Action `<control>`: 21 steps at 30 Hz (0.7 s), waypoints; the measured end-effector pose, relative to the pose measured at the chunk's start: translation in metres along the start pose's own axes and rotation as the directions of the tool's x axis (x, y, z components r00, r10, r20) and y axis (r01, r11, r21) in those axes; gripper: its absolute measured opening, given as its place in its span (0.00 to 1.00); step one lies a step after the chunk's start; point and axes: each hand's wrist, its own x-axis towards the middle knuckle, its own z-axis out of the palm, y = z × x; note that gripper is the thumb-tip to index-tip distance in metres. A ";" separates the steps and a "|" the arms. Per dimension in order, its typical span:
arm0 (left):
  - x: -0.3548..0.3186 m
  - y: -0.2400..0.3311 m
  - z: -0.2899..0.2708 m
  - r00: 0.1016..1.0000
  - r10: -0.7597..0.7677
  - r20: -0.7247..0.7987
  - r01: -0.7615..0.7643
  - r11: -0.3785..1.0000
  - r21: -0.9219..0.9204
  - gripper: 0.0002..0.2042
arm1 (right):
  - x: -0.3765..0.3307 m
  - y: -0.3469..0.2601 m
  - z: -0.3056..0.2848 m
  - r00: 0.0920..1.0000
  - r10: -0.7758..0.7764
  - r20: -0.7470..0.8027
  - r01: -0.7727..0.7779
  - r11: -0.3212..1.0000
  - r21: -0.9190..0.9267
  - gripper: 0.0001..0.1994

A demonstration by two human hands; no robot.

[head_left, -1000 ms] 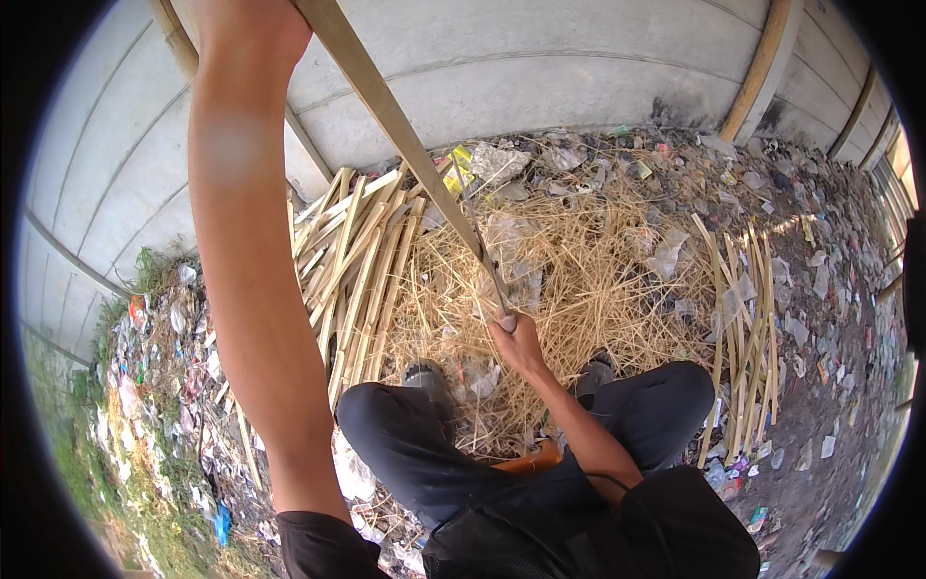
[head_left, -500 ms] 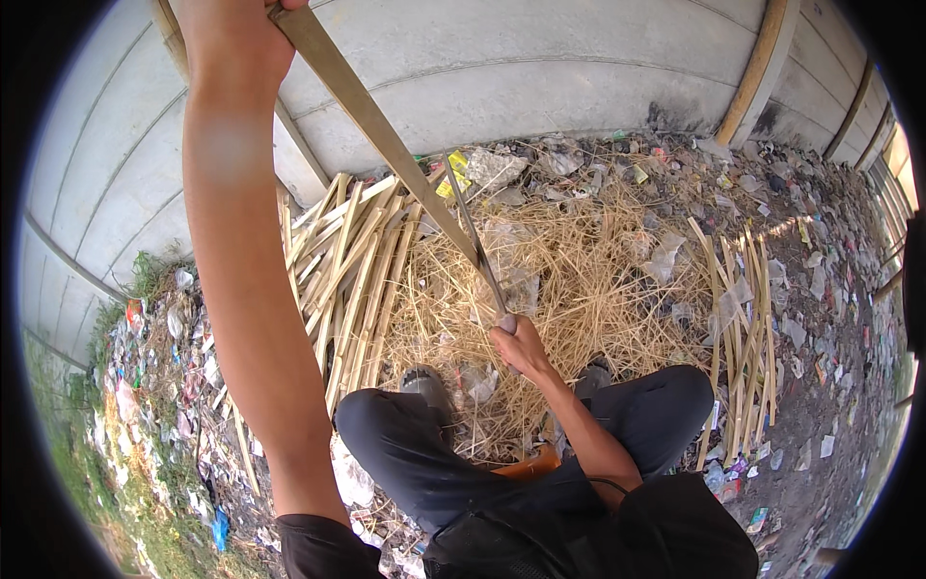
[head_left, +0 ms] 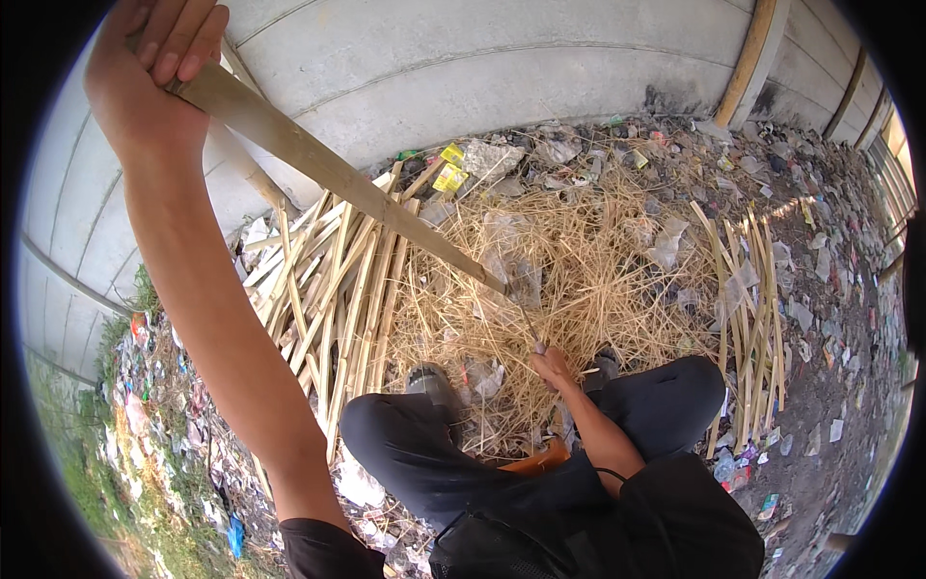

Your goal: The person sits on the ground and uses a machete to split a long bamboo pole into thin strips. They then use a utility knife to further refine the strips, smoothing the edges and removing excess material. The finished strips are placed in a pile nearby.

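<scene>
My left hand [head_left: 159,82], raised at the upper left, is closed on the top end of a long bamboo strip [head_left: 347,179]. The strip slants down to the right over the shavings. My right hand [head_left: 552,370] is low between my knees, closed round the handle of a knife. The thin dark knife blade [head_left: 525,318] points up and left, its far part meeting the strip's lower end. Whether the edge bites into the strip cannot be made out.
Pale bamboo strips [head_left: 362,299] lie piled to the left, with a smaller bundle [head_left: 750,323] at right. Straw-like shavings [head_left: 588,261] cover the ground ahead. A grey concrete wall [head_left: 502,72] stands behind. Litter and a yellow wrapper [head_left: 450,177] lie around; something orange [head_left: 538,459] shows below me.
My left hand has swung left and slightly down with the bamboo strip. My right hand has moved right and down, and the knife blade has slid down to the strip's lower end.
</scene>
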 end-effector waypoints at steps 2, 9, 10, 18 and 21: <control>0.000 0.001 -0.009 0.998 0.041 -0.054 -0.038 0.998 0.055 0.09 | -0.001 -0.026 0.007 0.998 -0.065 -0.025 0.068 0.986 0.155 0.14; 0.005 -0.018 0.037 0.853 0.230 -0.469 0.008 0.892 0.451 0.11 | -0.081 -0.167 -0.010 0.914 -0.399 -0.078 0.373 0.745 0.553 0.12; 0.008 -0.002 0.019 0.865 0.245 -0.438 0.007 0.867 0.499 0.13 | -0.093 -0.189 -0.006 0.886 -0.460 -0.062 0.412 0.720 0.558 0.12; 0.015 -0.026 0.068 0.770 0.275 -0.576 0.022 0.891 0.454 0.10 | -0.053 -0.094 0.029 0.963 -0.264 -0.057 0.269 0.916 0.298 0.14; 0.014 -0.026 0.052 0.800 0.308 -0.514 -0.047 0.887 0.459 0.15 | -0.042 -0.073 0.024 0.995 0.092 0.043 -0.101 0.861 0.499 0.15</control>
